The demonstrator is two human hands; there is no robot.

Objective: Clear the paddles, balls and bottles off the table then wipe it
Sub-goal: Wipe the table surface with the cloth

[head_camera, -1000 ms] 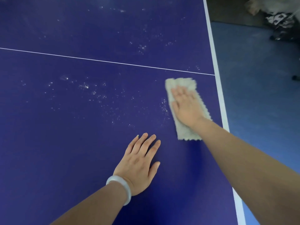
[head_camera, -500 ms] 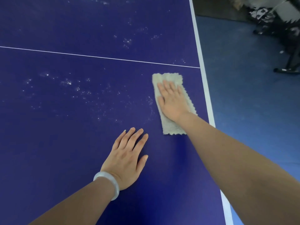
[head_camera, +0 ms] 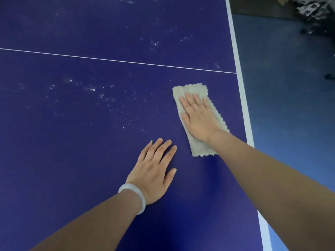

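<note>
**Table top with wiping cloth, head view**

Table (head_camera: 72, 160): a deep blue playing surface that fills most of the view. A thin white line (head_camera: 108, 59) crosses it from left to right, and a white edge band (head_camera: 243, 98) runs along its right side. Pale specks (head_camera: 92, 88) and faint smears lie scattered over the blue, thickest to the left of the cloth and again beyond the line.

Cloth (head_camera: 201, 147): pale beige, folded into a long strip with scalloped edges. It lies flat on the table near the edge band, on the near side of the line.

Right hand (head_camera: 198, 118): palm down on the cloth, fingers straight and close together, pressing it against the surface without gripping it.

Left hand (head_camera: 154, 171): flat on the bare table just beside the cloth's near end, fingers extended and slightly spread, holding nothing. A pale translucent bangle (head_camera: 137, 194) circles its wrist.

Both bare forearms enter from the lower edge.

Room: a blue floor (head_camera: 290, 105) lies past the table's right edge. At upper right, dark clutter (head_camera: 311, 17) sits on the floor, too blurred to identify.
</note>
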